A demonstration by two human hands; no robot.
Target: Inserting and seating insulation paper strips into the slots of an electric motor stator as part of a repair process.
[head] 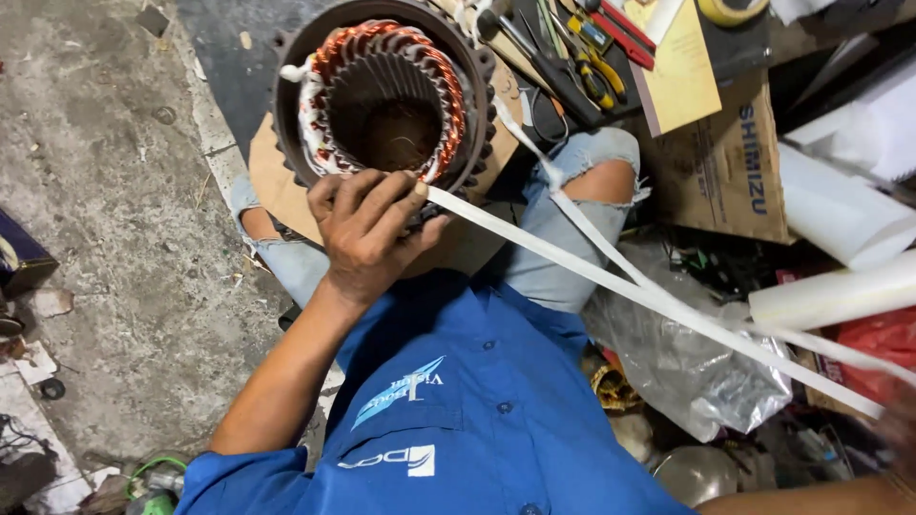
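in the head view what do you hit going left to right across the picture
Bare concrete floor → left hand gripping the rim of the motor stator with copper windings → white tape strip pulled taut → cardboard box → white rolls → red plastic bag at the right edge.

Left hand (367, 229) grips rim of motor stator (382, 95), copper windings exposed, pinching white tape (611, 277). Tape runs taut toward right hand (897, 429), blurred at frame edge.
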